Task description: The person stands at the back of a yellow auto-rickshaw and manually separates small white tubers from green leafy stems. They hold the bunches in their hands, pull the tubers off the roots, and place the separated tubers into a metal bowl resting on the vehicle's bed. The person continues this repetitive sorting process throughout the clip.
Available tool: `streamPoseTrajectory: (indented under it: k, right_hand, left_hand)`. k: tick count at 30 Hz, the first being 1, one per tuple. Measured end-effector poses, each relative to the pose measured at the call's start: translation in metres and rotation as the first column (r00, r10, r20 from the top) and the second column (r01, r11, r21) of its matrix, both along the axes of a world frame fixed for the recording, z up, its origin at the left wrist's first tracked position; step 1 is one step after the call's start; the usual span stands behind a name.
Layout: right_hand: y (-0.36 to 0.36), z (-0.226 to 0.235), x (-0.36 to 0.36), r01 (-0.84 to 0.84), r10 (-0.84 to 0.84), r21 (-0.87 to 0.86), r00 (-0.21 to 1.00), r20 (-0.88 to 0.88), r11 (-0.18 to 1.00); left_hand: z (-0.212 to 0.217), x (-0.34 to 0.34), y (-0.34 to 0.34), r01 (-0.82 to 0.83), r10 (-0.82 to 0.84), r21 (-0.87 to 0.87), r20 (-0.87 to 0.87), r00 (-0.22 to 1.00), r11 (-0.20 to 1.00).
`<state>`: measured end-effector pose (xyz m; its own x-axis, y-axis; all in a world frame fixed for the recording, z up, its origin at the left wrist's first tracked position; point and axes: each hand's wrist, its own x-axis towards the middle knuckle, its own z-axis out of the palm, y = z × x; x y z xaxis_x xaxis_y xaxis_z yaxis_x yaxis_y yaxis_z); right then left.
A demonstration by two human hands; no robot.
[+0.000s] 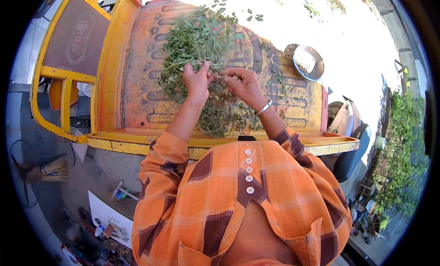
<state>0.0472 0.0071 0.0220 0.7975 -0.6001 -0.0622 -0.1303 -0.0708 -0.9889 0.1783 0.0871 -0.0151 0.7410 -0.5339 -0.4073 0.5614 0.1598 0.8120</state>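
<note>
A heap of leafy green peanut plants [195, 39] lies on the worn yellow metal cargo bed [142, 87] in front of me. My left hand [197, 82] is closed round stems at the near side of the heap, thumb up. Close to its right, my right hand [245, 86], with a silver bangle at the wrist, pinches at the root end of the same plant. The pods between its fingertips are too small to make out well. Below both hands a tangle of wilted stems and roots [215, 117] reaches the bed's near edge.
A metal bowl [315, 72] holding pale pods stands on the bed's right side. Loose leaves are scattered between it and my right hand. A raised yellow rail [123, 140] borders the near edge, and a yellow frame panel [75, 34] rises at left. A broom [55, 169] is at lower left.
</note>
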Motion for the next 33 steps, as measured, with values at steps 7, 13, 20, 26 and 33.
streamPoseTrajectory:
  k: [7, 13, 20, 26, 33]
  right_hand:
    - [0.007, -0.025, 0.006, -0.158, -0.010, -0.772, 0.978, -0.208, 0.616]
    - [0.004, -0.034, 0.001, -0.211, -0.043, -0.840, 0.963, -0.267, 0.499]
    - [0.003, -0.043, 0.002, -0.246, -0.038, -0.780, 0.944, -0.327, 0.576]
    - [-0.002, -0.035, -0.001, 0.042, 0.031, -0.509, 0.991, 0.134, 0.860]
    - [-0.006, -0.048, -0.003, 0.126, -0.125, -0.351, 0.992, 0.027, 0.928]
  left_hand:
    - [-0.005, -0.004, -0.004, 0.026, -0.025, 0.077, -0.011, 1.000, 0.997]
    - [-0.006, -0.003, -0.003, 0.081, -0.079, 0.024, -0.076, 0.994, 0.996]
    - [-0.005, -0.003, -0.006, 0.059, -0.055, 0.025, -0.132, 0.990, 0.998]
    - [-0.009, 0.005, -0.006, 0.048, -0.047, 0.005, -0.110, 0.993, 0.999]
    - [-0.014, -0.001, -0.007, 0.127, -0.124, 0.028, -0.104, 0.987, 0.991]
